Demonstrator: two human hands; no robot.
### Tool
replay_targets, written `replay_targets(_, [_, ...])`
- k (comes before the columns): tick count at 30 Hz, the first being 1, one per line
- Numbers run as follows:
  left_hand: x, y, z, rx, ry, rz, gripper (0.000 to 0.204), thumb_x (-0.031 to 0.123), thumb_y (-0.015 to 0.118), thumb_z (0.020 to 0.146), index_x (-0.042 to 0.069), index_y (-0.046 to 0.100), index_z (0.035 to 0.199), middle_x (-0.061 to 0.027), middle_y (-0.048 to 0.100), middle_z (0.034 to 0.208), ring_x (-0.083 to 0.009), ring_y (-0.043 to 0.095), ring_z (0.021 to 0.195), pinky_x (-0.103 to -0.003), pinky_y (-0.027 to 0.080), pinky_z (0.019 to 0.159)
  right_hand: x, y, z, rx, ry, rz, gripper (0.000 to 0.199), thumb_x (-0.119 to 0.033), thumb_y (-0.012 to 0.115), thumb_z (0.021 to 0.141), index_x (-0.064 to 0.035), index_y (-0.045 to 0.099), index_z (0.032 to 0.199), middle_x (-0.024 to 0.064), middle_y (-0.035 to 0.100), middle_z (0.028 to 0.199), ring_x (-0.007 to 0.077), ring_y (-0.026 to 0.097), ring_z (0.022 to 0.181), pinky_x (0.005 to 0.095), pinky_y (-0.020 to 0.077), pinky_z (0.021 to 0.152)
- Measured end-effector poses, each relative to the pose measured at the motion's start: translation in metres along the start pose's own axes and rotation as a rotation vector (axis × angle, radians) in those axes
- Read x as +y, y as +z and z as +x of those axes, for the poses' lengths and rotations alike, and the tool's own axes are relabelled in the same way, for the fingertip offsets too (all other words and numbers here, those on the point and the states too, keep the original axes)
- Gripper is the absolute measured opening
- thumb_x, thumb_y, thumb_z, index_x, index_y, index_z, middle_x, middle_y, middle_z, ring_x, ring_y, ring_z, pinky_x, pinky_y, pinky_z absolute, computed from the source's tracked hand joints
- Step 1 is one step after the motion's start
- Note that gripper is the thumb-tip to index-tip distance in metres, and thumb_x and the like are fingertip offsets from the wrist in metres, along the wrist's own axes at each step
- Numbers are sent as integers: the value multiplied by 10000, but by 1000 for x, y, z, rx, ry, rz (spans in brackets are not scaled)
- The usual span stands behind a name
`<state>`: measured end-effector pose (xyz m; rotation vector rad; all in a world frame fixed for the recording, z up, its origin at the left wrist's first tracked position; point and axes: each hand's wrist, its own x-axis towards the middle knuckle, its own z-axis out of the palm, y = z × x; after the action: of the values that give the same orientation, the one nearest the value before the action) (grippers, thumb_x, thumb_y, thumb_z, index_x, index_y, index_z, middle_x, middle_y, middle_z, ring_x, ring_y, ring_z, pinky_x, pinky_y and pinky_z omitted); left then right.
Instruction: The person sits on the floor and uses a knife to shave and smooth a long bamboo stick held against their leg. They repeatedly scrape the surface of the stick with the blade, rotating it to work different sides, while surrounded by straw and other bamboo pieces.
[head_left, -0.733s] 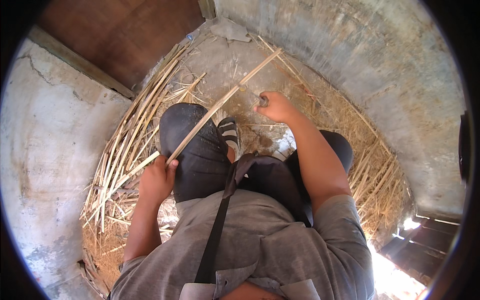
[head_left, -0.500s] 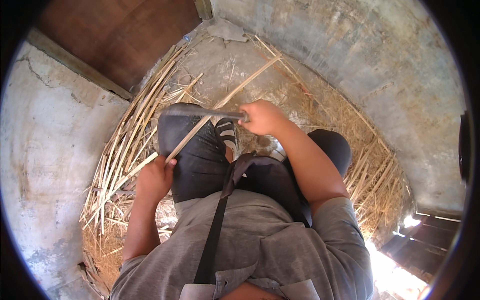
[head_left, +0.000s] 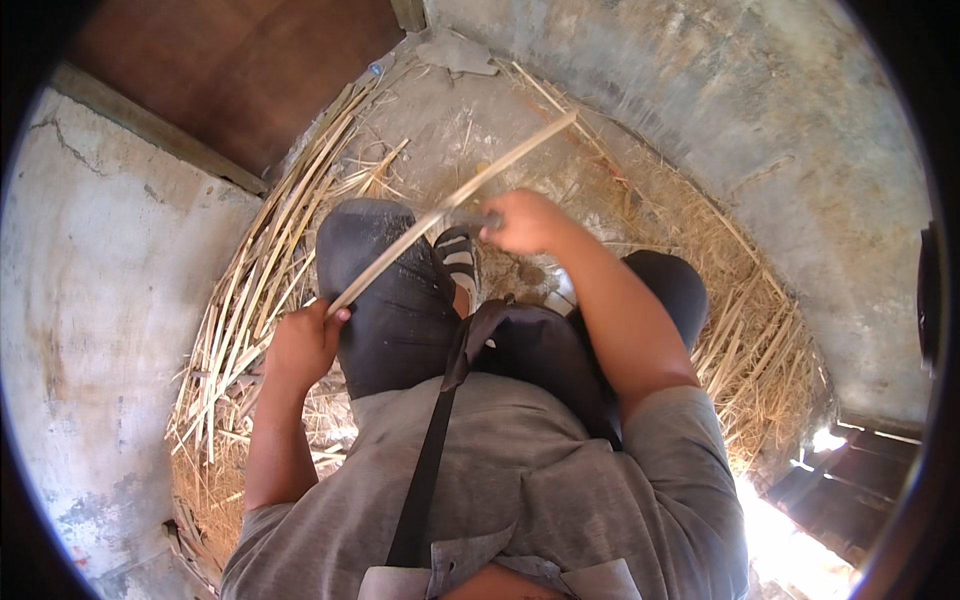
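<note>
Left hand point(head_left: 305, 345) grips strip point(head_left: 460, 197); right hand point(head_left: 525, 222) clenches knife point(head_left: 470, 217). Knife's off left knee point(head_left: 362, 235) now, blurred near strip, contact unclear; likely mid-stroke.

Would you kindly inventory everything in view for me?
long strip: one, pale tan, slanting across the middle
bladed tool: one, grey, blurred, beside the long strip
loose strips: many, tan, left side
straw-like scraps: many, yellowish, right side
floor: one, brown, upper centre
flat slab: one, grey, top centre
panel: one, brown, upper left
walls: two, stained grey, left and right
slatted boards: several, dark, lower right
sandal: at least one, dark and pale, centre
trousers: one pair, black, centre
shirt: one, grey, lower centre
strap: one, black, across the shirt
left hand: one, bare, gripping the long strip
right hand: one, bare, gripping the bladed tool
</note>
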<state>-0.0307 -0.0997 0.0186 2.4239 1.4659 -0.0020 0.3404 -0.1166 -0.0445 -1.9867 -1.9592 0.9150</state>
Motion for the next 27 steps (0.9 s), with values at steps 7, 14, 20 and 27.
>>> replay_targets(7, [0, -9, 2, -37, 27, 44, 392, 351, 612, 1021, -9, 627, 867, -253, 659, 756, -476, 649, 757, -537, 490, 688, 72, 1, 12, 240, 179, 177, 557, -344, 767, 831, 41, 683, 1225, 280, 694, 1180, 413, 664, 1138, 451, 529, 984])
replay_targets(14, [-10, -11, 8, -134, -8, -92, 411, 373, 598, 1024, -16, 647, 903, -272, 657, 772, -488, 643, 781, -541, 481, 712, 20, 7, 9, 125, -2, 79, 568, -383, 774, 830, 44, 691, 1195, 269, 714, 1103, 405, 697, 1038, 446, 546, 913])
replay_targets(20, [-13, -12, 10, -140, -27, -52, 431, 404, 592, 1027, -10, 654, 922, -268, 665, 786, -478, 653, 792, -522, 492, 725, 81, -1, 16, 275, 318, 294, 620, -395, 781, 827, 53, 667, 1240, 260, 714, 1104, 401, 699, 1035, 454, 549, 912])
replay_targets(27, [-18, -12, 13, -209, -10, -165, 544, 483, 548, 1050, -31, 636, 896, -256, 639, 765, -431, 638, 752, -496, 475, 700, 10, 12, 10, 44, -12, 20, 616, -389, 777, 826, 28, 680, 1269, 269, 693, 1222, 396, 675, 1131, 453, 525, 984])
